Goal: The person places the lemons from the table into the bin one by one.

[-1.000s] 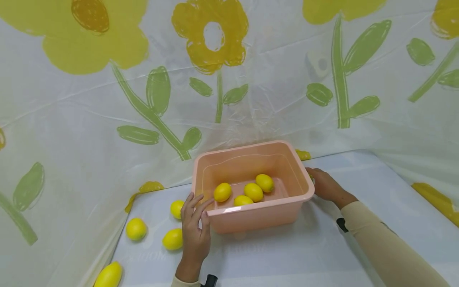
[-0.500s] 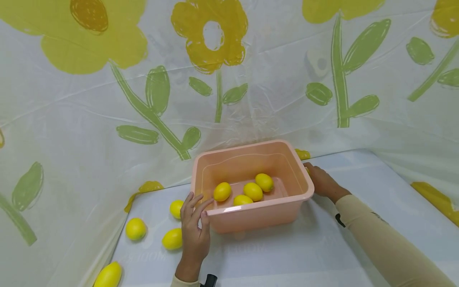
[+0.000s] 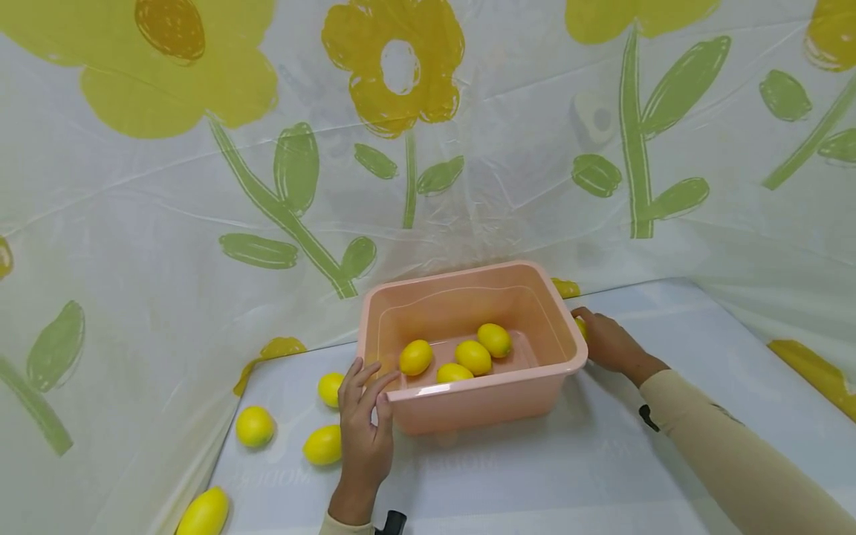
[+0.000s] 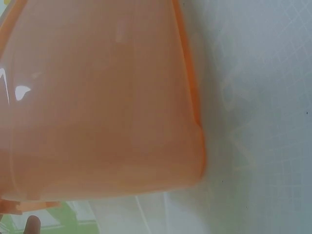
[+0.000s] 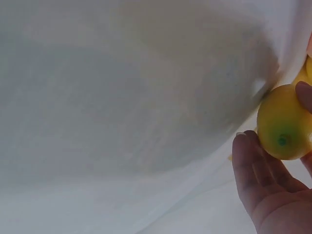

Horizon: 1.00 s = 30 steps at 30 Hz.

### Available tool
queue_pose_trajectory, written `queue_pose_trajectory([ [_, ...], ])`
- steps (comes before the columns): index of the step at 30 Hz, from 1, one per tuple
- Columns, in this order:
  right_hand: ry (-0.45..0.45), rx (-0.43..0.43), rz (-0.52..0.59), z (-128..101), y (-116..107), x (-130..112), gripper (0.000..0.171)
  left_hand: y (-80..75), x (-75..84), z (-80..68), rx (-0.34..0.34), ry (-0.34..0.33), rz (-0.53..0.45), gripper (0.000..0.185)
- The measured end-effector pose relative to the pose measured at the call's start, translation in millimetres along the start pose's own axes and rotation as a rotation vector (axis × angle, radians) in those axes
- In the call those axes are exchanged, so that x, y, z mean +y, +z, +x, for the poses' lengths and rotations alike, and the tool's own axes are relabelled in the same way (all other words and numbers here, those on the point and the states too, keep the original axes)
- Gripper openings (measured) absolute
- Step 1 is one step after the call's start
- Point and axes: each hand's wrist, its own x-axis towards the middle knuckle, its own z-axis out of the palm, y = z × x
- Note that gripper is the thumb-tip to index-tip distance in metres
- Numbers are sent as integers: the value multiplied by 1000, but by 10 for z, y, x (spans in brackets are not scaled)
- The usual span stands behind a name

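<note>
Head view has the pink tub (image 3: 468, 349) sitting mid-table with four lemons (image 3: 473, 357) inside. The left hand (image 3: 364, 420) rests against the tub's near left corner, fingers straight and spread up along the rim, not curled around anything. The right hand (image 3: 605, 342) is behind the tub's right wall, and from up here you only catch a sliver of yellow by it. The right wrist cam clears that up: the fingers (image 5: 253, 165) curl around a lemon (image 5: 282, 122), holding it just beside the white sheet. The left wrist cam is basically all tub wall (image 4: 97, 97) plus a fingertip at the bottom edge.

Three loose lemons (image 3: 322, 445) lie left of the left hand, and a fourth (image 3: 203, 513) sits at the table's left edge. The table (image 3: 535, 475) in front of the tub is open.
</note>
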Motion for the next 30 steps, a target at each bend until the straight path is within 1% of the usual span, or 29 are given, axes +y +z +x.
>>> queue_pose_trajectory([
  [4, -26, 24, -25, -98, -41, 4, 55, 6, -16, -6, 13, 16, -9, 29],
  [6, -21, 28, -27, -145, -60, -2, 57, 8, -17, -9, 15, 17, -10, 29],
  [11, 3, 20, -24, -287, -122, -53, 60, 12, -11, -14, 6, 0, -20, 27],
  [14, -25, 36, -35, -381, -162, -79, 60, 8, -4, -19, 4, -7, -31, 27],
  [16, -54, 59, -35, -456, -193, -103, 60, 6, -2, -21, 3, -11, -30, 27],
  [23, -165, 179, -4, -731, -269, -195, 59, -1, -16, -19, -4, -14, -13, 26],
  [27, -182, 225, -5, -862, -298, -245, 62, -4, -23, -14, -5, -6, -9, 26],
  [30, -174, 247, -5, -947, -326, -276, 63, -1, -19, -6, -4, 8, -10, 27],
])
